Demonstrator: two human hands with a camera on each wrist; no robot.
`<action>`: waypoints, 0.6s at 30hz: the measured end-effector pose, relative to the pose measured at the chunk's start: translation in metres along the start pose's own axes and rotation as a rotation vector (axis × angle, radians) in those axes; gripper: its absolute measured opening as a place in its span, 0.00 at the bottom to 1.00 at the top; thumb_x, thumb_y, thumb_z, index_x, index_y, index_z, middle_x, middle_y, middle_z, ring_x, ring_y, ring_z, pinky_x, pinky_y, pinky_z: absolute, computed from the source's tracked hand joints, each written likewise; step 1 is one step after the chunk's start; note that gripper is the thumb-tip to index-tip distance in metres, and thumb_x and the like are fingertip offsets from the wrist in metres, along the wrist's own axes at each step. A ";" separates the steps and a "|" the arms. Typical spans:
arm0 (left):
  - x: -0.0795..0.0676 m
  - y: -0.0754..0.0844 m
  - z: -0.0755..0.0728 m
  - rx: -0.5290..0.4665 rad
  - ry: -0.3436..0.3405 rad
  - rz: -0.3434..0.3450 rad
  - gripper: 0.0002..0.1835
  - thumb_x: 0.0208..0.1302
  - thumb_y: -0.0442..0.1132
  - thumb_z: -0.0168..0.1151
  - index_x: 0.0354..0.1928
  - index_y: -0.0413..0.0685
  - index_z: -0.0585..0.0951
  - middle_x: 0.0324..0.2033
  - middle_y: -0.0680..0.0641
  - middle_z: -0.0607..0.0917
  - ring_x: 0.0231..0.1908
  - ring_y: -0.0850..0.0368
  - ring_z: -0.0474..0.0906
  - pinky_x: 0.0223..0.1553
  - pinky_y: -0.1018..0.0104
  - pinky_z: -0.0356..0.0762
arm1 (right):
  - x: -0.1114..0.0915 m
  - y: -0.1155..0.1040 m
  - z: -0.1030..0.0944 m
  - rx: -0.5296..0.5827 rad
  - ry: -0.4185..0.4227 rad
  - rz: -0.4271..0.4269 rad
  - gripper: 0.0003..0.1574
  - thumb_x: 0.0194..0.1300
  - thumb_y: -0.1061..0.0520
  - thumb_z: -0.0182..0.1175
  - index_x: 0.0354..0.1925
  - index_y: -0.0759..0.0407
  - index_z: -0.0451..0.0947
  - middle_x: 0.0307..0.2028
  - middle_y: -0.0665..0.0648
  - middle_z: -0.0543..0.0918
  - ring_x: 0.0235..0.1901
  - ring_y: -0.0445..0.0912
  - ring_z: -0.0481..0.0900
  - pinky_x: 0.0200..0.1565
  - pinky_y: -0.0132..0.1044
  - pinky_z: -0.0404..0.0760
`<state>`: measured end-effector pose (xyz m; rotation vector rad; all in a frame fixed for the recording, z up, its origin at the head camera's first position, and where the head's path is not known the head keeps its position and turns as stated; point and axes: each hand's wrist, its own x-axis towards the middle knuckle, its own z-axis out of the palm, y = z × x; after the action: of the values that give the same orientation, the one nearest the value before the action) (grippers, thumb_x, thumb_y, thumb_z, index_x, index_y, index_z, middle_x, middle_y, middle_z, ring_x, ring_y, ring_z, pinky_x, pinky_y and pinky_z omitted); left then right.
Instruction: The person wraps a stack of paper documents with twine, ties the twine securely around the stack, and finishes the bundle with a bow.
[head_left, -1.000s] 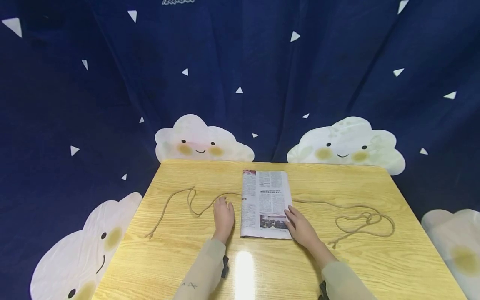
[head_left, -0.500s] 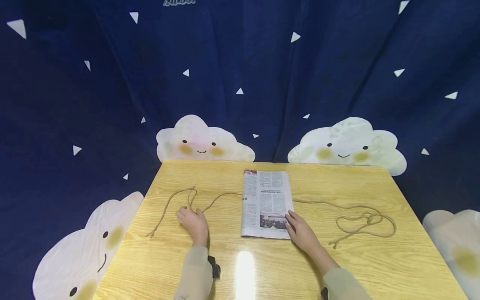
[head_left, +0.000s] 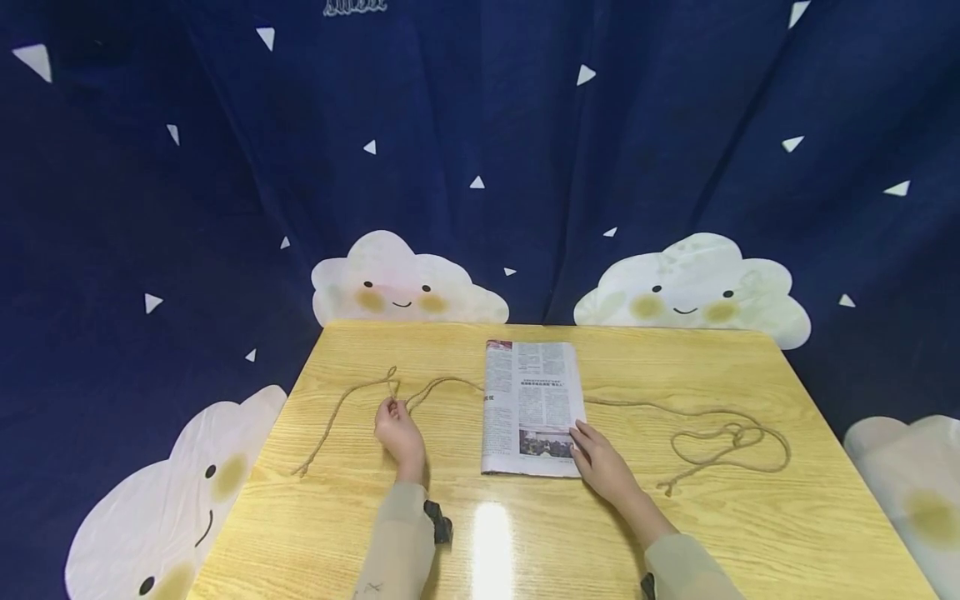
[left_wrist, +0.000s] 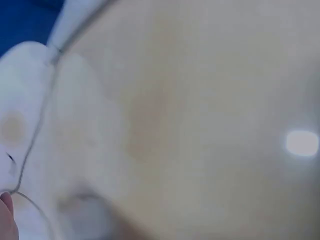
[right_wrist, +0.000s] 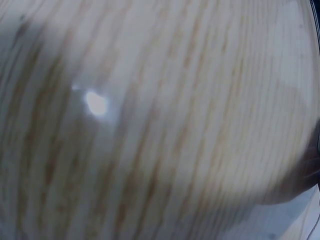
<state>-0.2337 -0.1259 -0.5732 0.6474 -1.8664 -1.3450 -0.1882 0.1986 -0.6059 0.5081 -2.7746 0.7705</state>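
A folded newspaper (head_left: 534, 404) lies at the middle of the table, over a thin tan cord (head_left: 656, 407) that runs out from both sides. Left of the paper, my left hand (head_left: 401, 437) pinches the cord between thumb and fingers, where it bends into a small loop. In the left wrist view, the cord (left_wrist: 37, 130) meets the fingertips (left_wrist: 7, 202) at the lower left edge. My right hand (head_left: 606, 468) rests at the paper's lower right edge, fingers extended onto it. Only a dark bit of the right hand (right_wrist: 305, 175) shows in the right wrist view.
The wooden table (head_left: 757, 550) carries a bright glare patch near its front. One cord end lies loose at the left; the other lies in loops at the right. A dark blue curtain (head_left: 540, 167) with white clouds hangs behind and beside the table.
My left hand has moved left from beside the newspaper, then slightly back right, and taken hold of the cord, shifting its bend. The right hand and the newspaper have stayed in place.
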 end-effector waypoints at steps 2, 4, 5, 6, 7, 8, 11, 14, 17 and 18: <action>0.005 0.014 0.012 -0.040 0.003 0.046 0.10 0.58 0.27 0.58 0.40 0.26 0.78 0.33 0.34 0.81 0.34 0.43 0.79 0.34 0.61 0.80 | 0.000 0.000 0.000 -0.002 0.002 0.000 0.24 0.60 0.60 0.59 0.53 0.69 0.73 0.57 0.67 0.71 0.56 0.61 0.69 0.57 0.53 0.68; 0.009 0.028 0.025 -0.071 -0.011 0.087 0.09 0.58 0.26 0.59 0.40 0.27 0.78 0.33 0.33 0.81 0.34 0.43 0.80 0.35 0.61 0.81 | 0.000 0.000 0.000 0.002 0.001 0.000 0.24 0.60 0.60 0.59 0.53 0.69 0.73 0.57 0.67 0.71 0.56 0.61 0.69 0.57 0.53 0.67; 0.010 0.036 0.031 -0.091 -0.026 0.105 0.09 0.57 0.26 0.59 0.39 0.26 0.78 0.33 0.33 0.81 0.34 0.43 0.80 0.35 0.61 0.81 | 0.000 -0.001 -0.001 0.006 -0.003 0.005 0.24 0.60 0.60 0.59 0.53 0.69 0.73 0.57 0.67 0.71 0.56 0.61 0.69 0.57 0.53 0.67; 0.011 0.044 0.038 -0.104 -0.043 0.122 0.08 0.57 0.26 0.59 0.39 0.27 0.79 0.33 0.33 0.81 0.34 0.42 0.80 0.35 0.61 0.81 | 0.000 0.000 -0.001 0.006 -0.011 0.011 0.24 0.60 0.59 0.59 0.54 0.69 0.73 0.57 0.67 0.71 0.56 0.61 0.68 0.57 0.53 0.67; 0.012 0.051 0.044 -0.123 -0.065 0.135 0.08 0.57 0.26 0.59 0.38 0.27 0.79 0.32 0.33 0.81 0.34 0.43 0.80 0.35 0.61 0.81 | 0.000 0.000 -0.001 0.006 -0.019 0.017 0.24 0.60 0.59 0.59 0.54 0.69 0.72 0.58 0.66 0.70 0.57 0.61 0.68 0.57 0.53 0.67; 0.011 0.058 0.051 -0.134 -0.088 0.155 0.08 0.57 0.27 0.60 0.38 0.27 0.79 0.32 0.34 0.81 0.33 0.44 0.80 0.35 0.61 0.81 | 0.000 -0.001 -0.002 0.009 -0.028 0.023 0.25 0.61 0.59 0.59 0.54 0.69 0.72 0.58 0.66 0.70 0.57 0.61 0.68 0.58 0.53 0.66; 0.007 0.075 0.068 -0.176 -0.177 0.204 0.08 0.58 0.28 0.60 0.37 0.28 0.79 0.31 0.35 0.81 0.32 0.46 0.80 0.34 0.62 0.81 | 0.000 -0.002 -0.003 0.018 -0.044 0.036 0.25 0.61 0.59 0.59 0.55 0.69 0.71 0.58 0.66 0.69 0.58 0.61 0.67 0.58 0.53 0.66; -0.001 0.087 0.084 -0.188 -0.267 0.271 0.06 0.57 0.28 0.60 0.35 0.29 0.80 0.30 0.37 0.81 0.30 0.49 0.80 0.32 0.64 0.80 | -0.001 -0.002 -0.003 0.025 -0.037 0.026 0.25 0.60 0.59 0.59 0.55 0.69 0.72 0.58 0.66 0.70 0.57 0.61 0.67 0.58 0.53 0.66; -0.011 0.097 0.096 -0.180 -0.359 0.342 0.05 0.57 0.28 0.61 0.35 0.31 0.80 0.30 0.39 0.82 0.31 0.49 0.80 0.32 0.66 0.80 | -0.001 -0.001 -0.002 0.036 -0.025 0.019 0.25 0.60 0.59 0.59 0.54 0.69 0.72 0.58 0.66 0.70 0.57 0.61 0.67 0.58 0.53 0.66; -0.015 0.099 0.100 -0.173 -0.391 0.370 0.05 0.57 0.28 0.61 0.35 0.32 0.81 0.31 0.39 0.82 0.31 0.50 0.80 0.33 0.67 0.80 | -0.001 0.000 -0.002 0.039 -0.024 0.020 0.25 0.60 0.59 0.59 0.54 0.69 0.72 0.58 0.66 0.70 0.57 0.61 0.67 0.58 0.53 0.66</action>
<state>-0.3024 -0.0244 -0.5018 -0.0601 -2.0136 -1.4294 -0.1870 0.2000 -0.6045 0.5007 -2.7954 0.8292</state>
